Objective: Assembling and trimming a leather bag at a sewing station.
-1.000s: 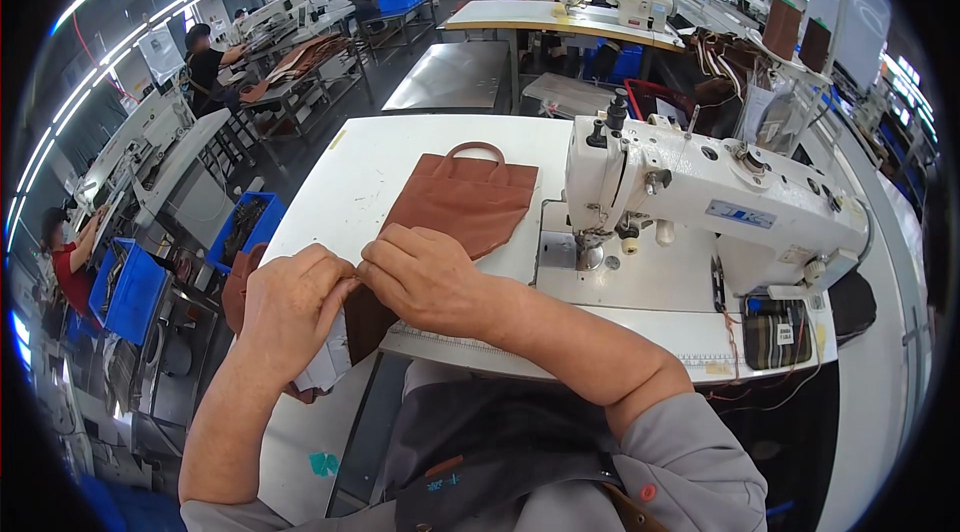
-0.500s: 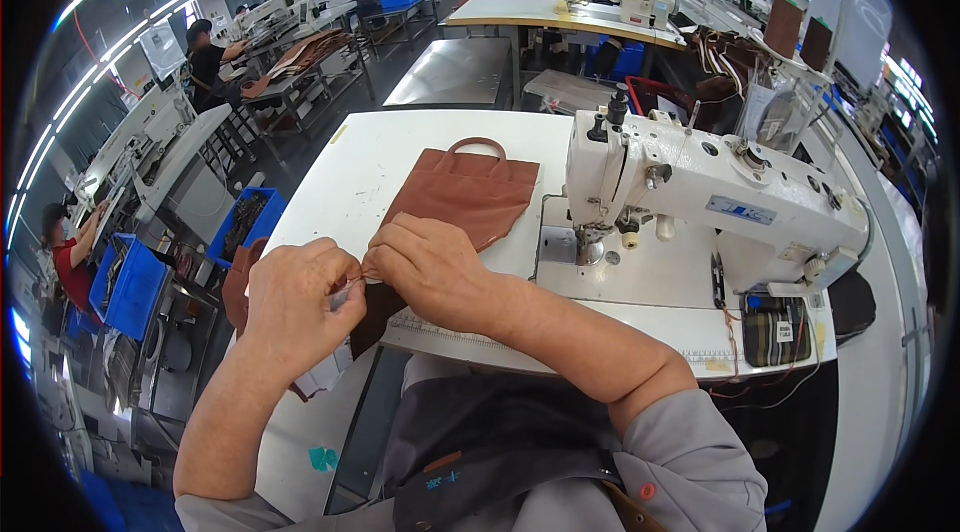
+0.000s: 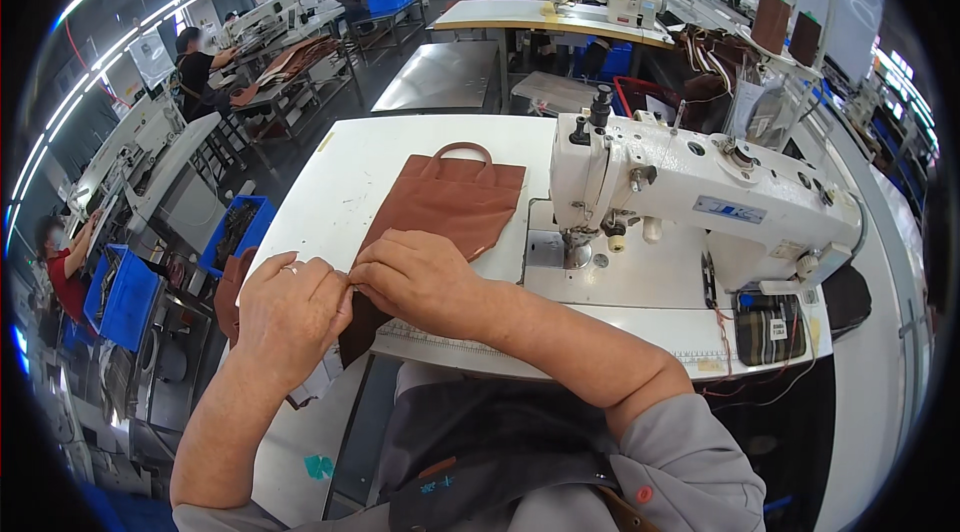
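My left hand (image 3: 292, 310) and my right hand (image 3: 418, 275) meet at the fingertips over the table's near left edge. Both are closed, pinching the edge of a brown leather piece (image 3: 229, 294), which shows to the left of my left hand. Its dark brown part (image 3: 360, 330) hangs below my fingers; the rest is hidden behind my hands. What exactly lies between the fingertips is too small to tell. Just beyond my right hand, a reddish-brown leather handbag (image 3: 450, 200) lies flat on the white sewing table (image 3: 330, 167), its looped handle pointing away from me.
A white sewing machine (image 3: 690, 187) stands on the table's right side. A striped pouch (image 3: 770, 330) lies at the front right near loose threads. Blue bins (image 3: 125, 299) stand at the left. Behind is a metal table (image 3: 440, 79), with other people at work farther off.
My left hand has turned, its fingers drawing in close against my right fingertips. A pale bit seen between the hands is now hidden. The whole view has shifted slightly.
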Demonstrator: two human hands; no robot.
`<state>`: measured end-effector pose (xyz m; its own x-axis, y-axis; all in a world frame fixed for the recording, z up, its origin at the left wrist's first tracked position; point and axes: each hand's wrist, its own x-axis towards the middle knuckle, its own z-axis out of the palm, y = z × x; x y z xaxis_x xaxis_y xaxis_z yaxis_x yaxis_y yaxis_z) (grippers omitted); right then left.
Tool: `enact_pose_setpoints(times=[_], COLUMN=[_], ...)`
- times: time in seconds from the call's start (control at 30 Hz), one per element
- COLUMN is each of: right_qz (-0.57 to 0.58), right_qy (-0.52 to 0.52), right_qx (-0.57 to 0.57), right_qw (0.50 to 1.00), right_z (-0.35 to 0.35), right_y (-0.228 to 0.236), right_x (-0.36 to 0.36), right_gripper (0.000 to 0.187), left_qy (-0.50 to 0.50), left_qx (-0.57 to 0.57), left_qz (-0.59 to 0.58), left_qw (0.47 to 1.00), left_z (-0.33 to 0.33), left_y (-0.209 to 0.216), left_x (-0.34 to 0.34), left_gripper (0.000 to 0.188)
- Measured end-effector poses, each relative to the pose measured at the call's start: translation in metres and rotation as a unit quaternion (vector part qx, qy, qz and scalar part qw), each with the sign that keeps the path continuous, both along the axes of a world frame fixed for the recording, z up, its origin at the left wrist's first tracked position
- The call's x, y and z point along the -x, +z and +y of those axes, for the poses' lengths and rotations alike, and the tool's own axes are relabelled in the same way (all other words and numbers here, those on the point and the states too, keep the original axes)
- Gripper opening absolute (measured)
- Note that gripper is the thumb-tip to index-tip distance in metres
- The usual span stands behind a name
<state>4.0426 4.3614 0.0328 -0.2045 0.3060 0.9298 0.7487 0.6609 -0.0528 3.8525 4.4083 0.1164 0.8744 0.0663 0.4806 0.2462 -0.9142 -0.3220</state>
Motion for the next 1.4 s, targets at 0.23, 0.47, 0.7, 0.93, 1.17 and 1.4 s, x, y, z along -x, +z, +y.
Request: enact_pose_setpoints(times=[0.23,0.47,0.7,0.93,1.17,1.4], right_qz=[-0.055,-0.093,-0.083,-0.009,0.187,0.129], right_qy=[-0.069,-0.158,-0.153,-0.120,0.100,0.049], right_qx=[0.008,0.052,0.084,0.093,0.383,0.383], right_qw=[0.996,0.982,0.981,0.988,0.899,0.913], right_z=[-0.010,-0.022,-0.029,-0.039,-0.044,-0.050], right_y=[0.007,0.007,-0.008,0.003,0.007,0.008], right_x=[0.002,0.010,-0.013,-0.031,-0.046,-0.047], right_gripper=[0.014,0.029,0.027,0.026,0.028,0.024], left_qy=[-0.012,-0.026,-0.039,-0.027,0.091,0.137], left_qx=[-0.004,-0.003,0.019,0.084,0.599,0.612], left_qz=[-0.023,0.000,0.018,-0.022,0.014,0.078], left_qw=[1.000,1.000,0.999,0.996,0.795,0.775], left_z=[-0.006,-0.011,-0.018,-0.011,0.015,0.010], left_y=[0.001,-0.004,-0.005,0.005,0.010,0.019], left_x=[0.000,-0.003,-0.008,-0.014,-0.008,-0.015], left_gripper=[0.008,0.008,0.009,0.011,0.015,0.016])
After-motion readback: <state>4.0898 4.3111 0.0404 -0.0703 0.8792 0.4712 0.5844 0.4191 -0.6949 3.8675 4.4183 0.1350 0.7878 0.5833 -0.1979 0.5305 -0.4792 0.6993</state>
